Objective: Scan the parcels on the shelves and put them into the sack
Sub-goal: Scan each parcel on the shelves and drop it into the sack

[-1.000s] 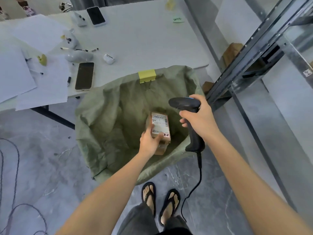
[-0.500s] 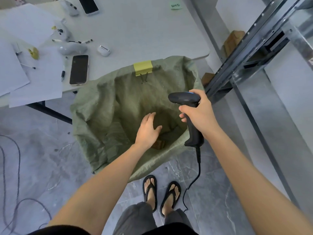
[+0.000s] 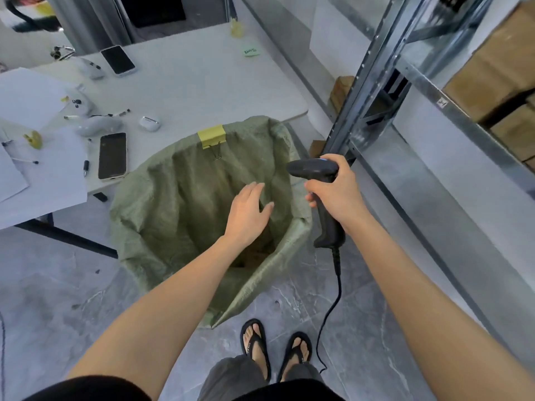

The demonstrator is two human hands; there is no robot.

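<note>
Papers (image 3: 43, 175): white sheets are laid on the left end of the table, with a pen lying on them.
Table (image 3: 202, 91): grey top. A dark phone (image 3: 112, 156) lies face up near the front edge, and a white earbud case (image 3: 149, 123) is noted just beyond it.
Sack (image 3: 162, 204): green woven, mouth wide open, stood on the floor against the table's front edge. A yellow clip (image 3: 211, 136) is seen on the far rim, at the table's edge.
Left hand (image 3: 249, 215): held palm down over the sack's mouth, fingers straight and slightly spread, nothing grasped.
Parcel (image 3: 262, 248): brown cardboard is seen deep in the sack beneath the left wrist, partly hidden by hand and forearm. It lies lower than the fingers and apart from them; no contact is observed.
Scanner (image 3: 312, 169): black, pistol-shaped, head pointed left above the sack's right rim. Its cable (image 3: 330, 314) hangs down to the floor.
Right hand (image 3: 337, 195): fingers and thumb are wrapped round the scanner's handle, just right of the sack.
Shelf rack (image 3: 373, 82): grey metal uprights and beams, right of the sack.
Boxes (image 3: 498, 68): brown cartons are stacked on the shelf at far right, well apart from both hands.
</note>
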